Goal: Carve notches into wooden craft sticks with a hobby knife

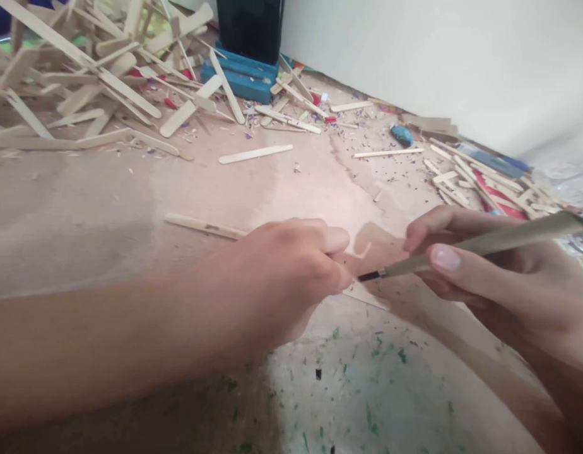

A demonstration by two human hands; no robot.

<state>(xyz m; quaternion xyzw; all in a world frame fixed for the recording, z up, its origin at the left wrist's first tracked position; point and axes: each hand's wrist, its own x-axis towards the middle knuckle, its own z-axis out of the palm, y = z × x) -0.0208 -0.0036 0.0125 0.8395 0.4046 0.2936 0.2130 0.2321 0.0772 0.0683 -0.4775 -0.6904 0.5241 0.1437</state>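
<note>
My left hand (pixel 291 277) is curled into a closed grip at the middle of the picture, pinching a small pale wooden piece (pixel 367 293) whose flat tip shows under its fingers. A thin curl of wood (pixel 363 252) sticks out just above that. My right hand (pixel 485 277) is closed around a long tan-handled tool (pixel 490 243) with a green end. Its dark narrow tip (pixel 370 275) points left and almost touches my left fingers and the wooden piece.
A big heap of flat wooden sticks (pixel 83 75) covers the far left. One stick (pixel 204 226) lies just behind my left hand, another (pixel 255 153) farther back. A blue block (pixel 239 75) stands under a dark object. More sticks (pixel 481 176) lie right, by a white wall (pixel 438 57).
</note>
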